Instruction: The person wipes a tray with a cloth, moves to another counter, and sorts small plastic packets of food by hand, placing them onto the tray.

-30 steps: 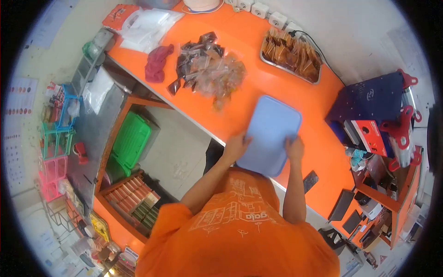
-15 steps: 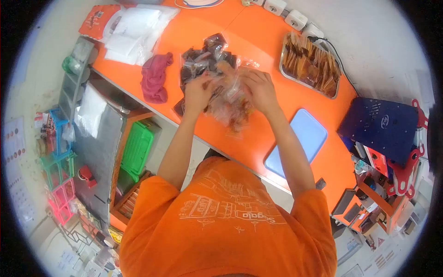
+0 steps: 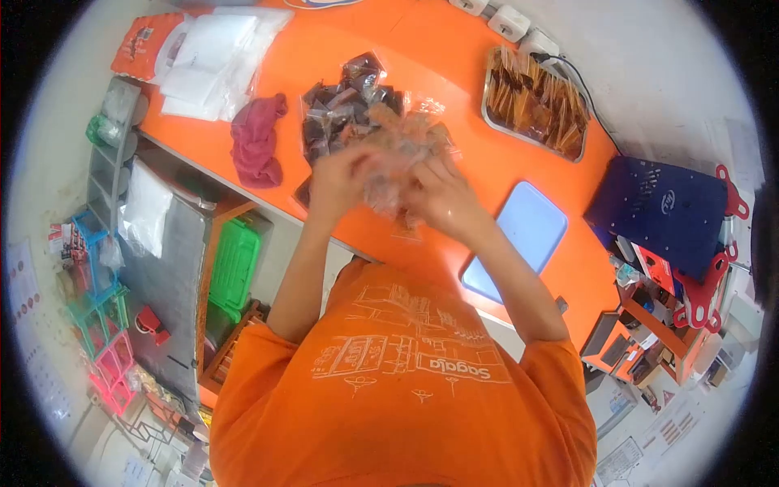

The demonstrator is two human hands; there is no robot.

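Note:
A pile of small clear plastic packets lies on the orange table (image 3: 324, 235); the dark-filled packets (image 3: 341, 114) are at its far left, and the packets with reddish-brown contents (image 3: 414, 134) are nearer the middle. My left hand (image 3: 345, 180) is at the pile's near left, its fingertips smeared by motion. Across from it, my right hand (image 3: 441, 195) has its fingers curled on a clear plastic packet (image 3: 383, 193) at the near side of the pile. The hands are close together, and what lies between the fingertips is blurred.
A metal tray (image 3: 535, 105) of upright brown-filled packets stands at the back right. The blue tray lid (image 3: 519, 239) lies right of my right forearm. A dark red cloth (image 3: 258, 142) and white plastic bags (image 3: 207, 65) are at the left. Power sockets (image 3: 509, 23) line the wall.
My right hand has moved left and nearer to me, closing in on my left hand. The left hand's fingers have become blurred. The whole view has shifted slightly.

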